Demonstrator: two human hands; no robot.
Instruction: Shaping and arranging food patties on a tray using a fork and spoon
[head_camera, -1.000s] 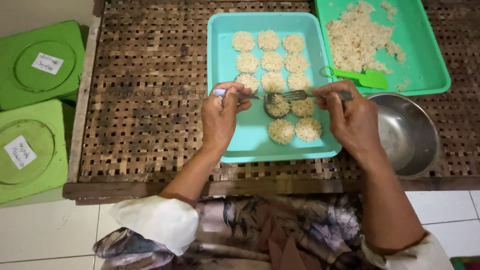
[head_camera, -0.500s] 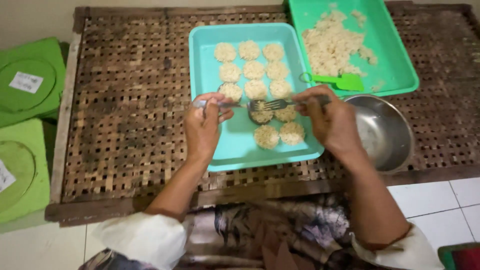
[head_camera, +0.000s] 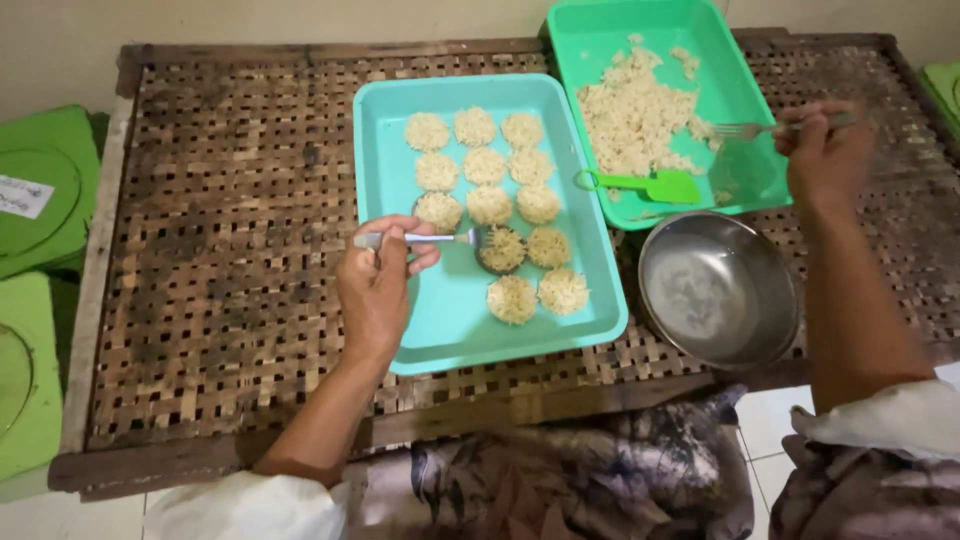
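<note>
My left hand (head_camera: 375, 290) and right hand (head_camera: 825, 155) are bare, as are both forearms. White sleeves are pushed up at my elbows. Over my lap lies dark patterned cloth in brown and grey, perhaps a wrap skirt.

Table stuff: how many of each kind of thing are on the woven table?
Rice rounds: 13
Trays: 2
Forks: 2
Metal bowl: 1
Green spatula: 1
Total: 19

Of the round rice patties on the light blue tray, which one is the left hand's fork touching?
The darker-rimmed patty in the fourth row, left of its neighbour; the fork tip in the left hand meets its edge.
</note>
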